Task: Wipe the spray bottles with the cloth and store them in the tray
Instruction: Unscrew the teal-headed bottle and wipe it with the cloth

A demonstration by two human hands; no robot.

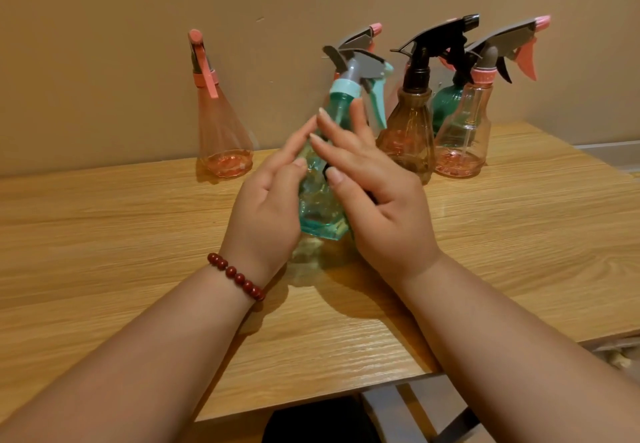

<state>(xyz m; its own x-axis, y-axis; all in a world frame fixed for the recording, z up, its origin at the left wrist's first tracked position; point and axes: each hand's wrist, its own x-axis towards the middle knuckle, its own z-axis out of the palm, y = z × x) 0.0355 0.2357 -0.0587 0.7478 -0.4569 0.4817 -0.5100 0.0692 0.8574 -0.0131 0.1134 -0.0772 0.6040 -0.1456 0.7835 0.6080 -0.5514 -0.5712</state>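
Teal spray bottle [322,200] is up between my palms, tilted, over the wooden table [138,234] and in front of the row of others. I judge it thin clear plastic, seemingly empty: light, slick, a little springy, so the wide faceted belly is the place to hold. Left hand [266,207] and right hand [377,200] press flat against it, fingers nearly straight, not wrapped.
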